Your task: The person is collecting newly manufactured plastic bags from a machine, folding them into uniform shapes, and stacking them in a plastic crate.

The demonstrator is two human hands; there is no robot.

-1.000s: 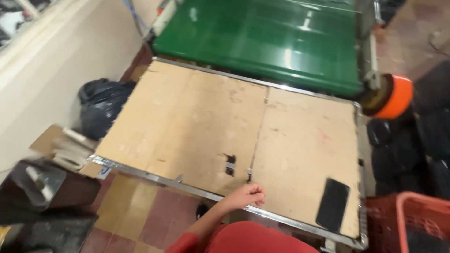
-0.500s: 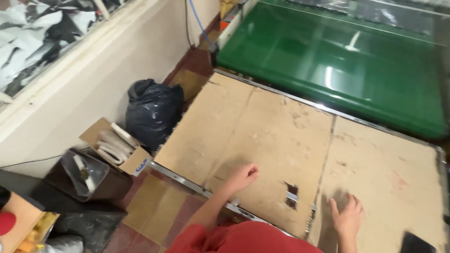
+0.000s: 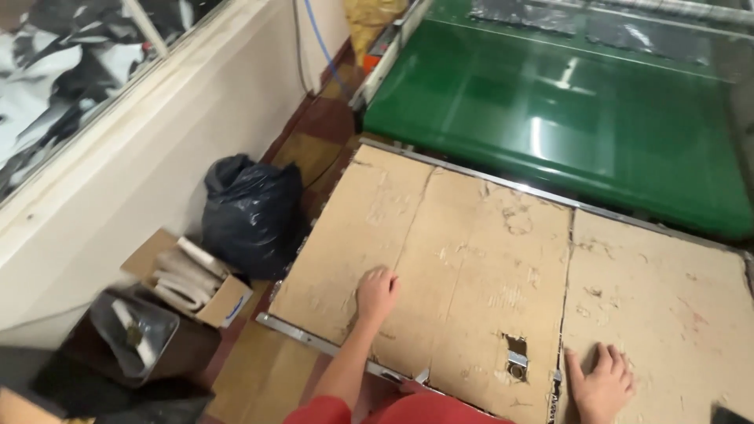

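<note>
Both hands lie flat, fingers spread, pinching nothing, on the cardboard (image 3: pixel 471 259) covering the table (image 3: pixel 314 336) at the frame's centre. The left hand (image 3: pixel 378 292) presses lower centre; the right hand (image 3: pixel 601 382) sits at the bottom edge, its wrist cut off. A small hole (image 3: pixel 516 363) between them shows metal, hard to make out. A green belt (image 3: pixel 550 102) fills the upper right; a black bag (image 3: pixel 251 212) slumps at left.

Warm indoor light, moderately bright. Overhead lamps throw white glare streaks on the glossy green conveyor belt (image 3: pixel 565 102). Cardboard tabletop (image 3: pixel 471 259) evenly lit, shadows soft. Floor corner by the black bag (image 3: pixel 251 212) dim (detail lost). Slight softness overall, edges mildly stretched.
</note>
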